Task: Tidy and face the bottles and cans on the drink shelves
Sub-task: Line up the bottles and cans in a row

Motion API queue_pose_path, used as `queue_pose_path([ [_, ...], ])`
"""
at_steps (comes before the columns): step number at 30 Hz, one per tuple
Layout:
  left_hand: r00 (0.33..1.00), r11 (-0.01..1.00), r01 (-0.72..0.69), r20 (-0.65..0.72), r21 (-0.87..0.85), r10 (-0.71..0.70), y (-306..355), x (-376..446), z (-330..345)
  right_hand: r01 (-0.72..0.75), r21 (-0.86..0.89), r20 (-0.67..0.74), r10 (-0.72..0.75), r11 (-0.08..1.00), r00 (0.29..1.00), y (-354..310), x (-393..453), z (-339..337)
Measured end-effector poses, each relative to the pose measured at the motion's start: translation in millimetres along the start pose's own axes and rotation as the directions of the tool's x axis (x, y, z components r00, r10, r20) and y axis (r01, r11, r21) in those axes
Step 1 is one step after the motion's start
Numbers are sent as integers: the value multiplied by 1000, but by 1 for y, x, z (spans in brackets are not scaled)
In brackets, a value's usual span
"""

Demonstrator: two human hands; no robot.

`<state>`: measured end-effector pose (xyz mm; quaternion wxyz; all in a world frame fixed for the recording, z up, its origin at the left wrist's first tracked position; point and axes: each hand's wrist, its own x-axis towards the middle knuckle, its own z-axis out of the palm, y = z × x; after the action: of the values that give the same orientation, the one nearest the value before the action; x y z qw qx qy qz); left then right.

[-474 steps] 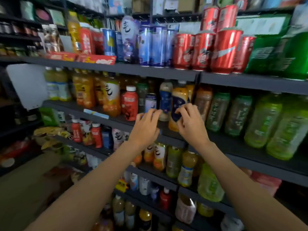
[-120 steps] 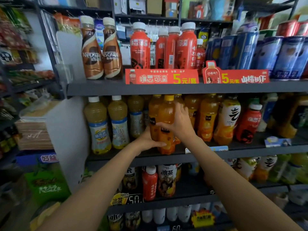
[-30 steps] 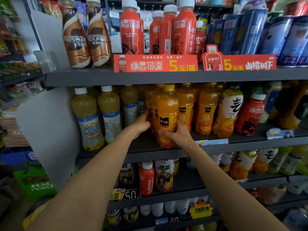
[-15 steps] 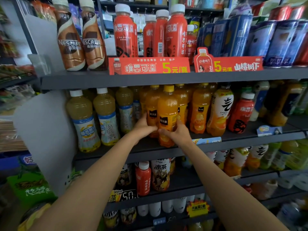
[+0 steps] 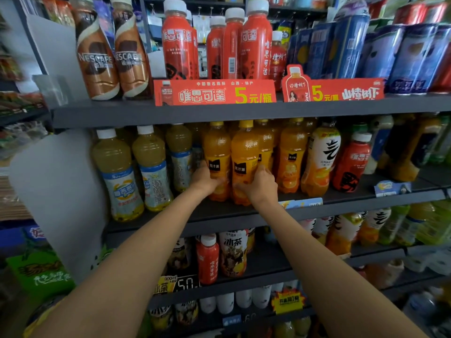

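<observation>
Orange juice bottles [image 5: 244,162]: two upright, side by side on middle shelf [image 5: 244,215]
Left hand [image 5: 204,178]: fingers grasping left bottle
Right hand [image 5: 260,184]: fingers grasping right bottle

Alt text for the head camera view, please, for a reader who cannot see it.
Two bare hands grip adjacent orange juice bottles on a dark shelf: the left hand holds the left bottle, the right hand the front bottle. Red bottles and a red price strip stand above.
</observation>
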<state>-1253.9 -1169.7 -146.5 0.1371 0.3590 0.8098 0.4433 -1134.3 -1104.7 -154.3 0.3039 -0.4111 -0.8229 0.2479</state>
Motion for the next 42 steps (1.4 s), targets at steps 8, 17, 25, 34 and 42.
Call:
queue_pose_path([
  [8, 999, 998, 7, -35, 57, -5, -6, 0, -8, 39, -45, -50, -41, 998, 998, -10, 4, 12],
  [17, 995, 999, -19, -97, 49, 24, -13, -2, -5, -18, -97, -21, 17, 995, 1000, -22, 19, 21],
  [25, 977, 985, -1, -211, 170, 38, -12, -6, 0, -16, -123, -28, 12, 992, 1000, -19, 21, 26],
  [34, 860, 993, -86, -498, 79, 114, -7, -35, 19, -41, 6, -216, 42, 999, 976, 12, 11, -2],
  [42, 840, 854, -474, -183, 213, 511, 27, -50, 61, -229, -46, -302, 205, 972, 931, 54, 28, -43],
])
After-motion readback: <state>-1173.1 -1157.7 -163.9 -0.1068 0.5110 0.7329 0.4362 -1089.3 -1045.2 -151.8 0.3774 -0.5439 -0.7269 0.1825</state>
